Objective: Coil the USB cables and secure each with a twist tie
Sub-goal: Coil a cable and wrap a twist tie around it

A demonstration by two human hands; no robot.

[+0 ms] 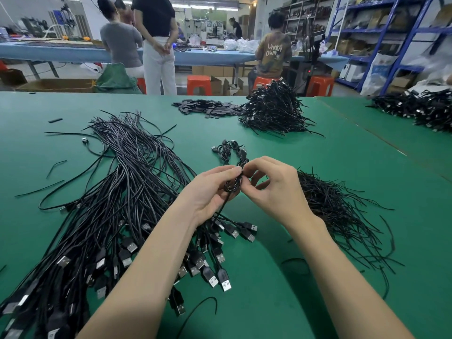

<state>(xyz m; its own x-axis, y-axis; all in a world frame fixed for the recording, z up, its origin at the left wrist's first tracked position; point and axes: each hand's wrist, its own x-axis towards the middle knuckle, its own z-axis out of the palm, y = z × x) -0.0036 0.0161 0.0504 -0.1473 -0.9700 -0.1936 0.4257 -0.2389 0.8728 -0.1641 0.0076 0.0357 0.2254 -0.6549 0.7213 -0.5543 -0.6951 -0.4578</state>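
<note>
Coiled cable (233,181) pinched between left hand (210,192) and right hand (271,184) fingers, long axis upright; both equally near; twist ties (337,209) just right of right fingers

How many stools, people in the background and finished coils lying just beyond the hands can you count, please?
Orange stools: 4
People in the background: 5, the farthest ones partly hidden
Finished coils beyond the hands: about 2, tangled together, so hard to separate
Total: about 11
</note>
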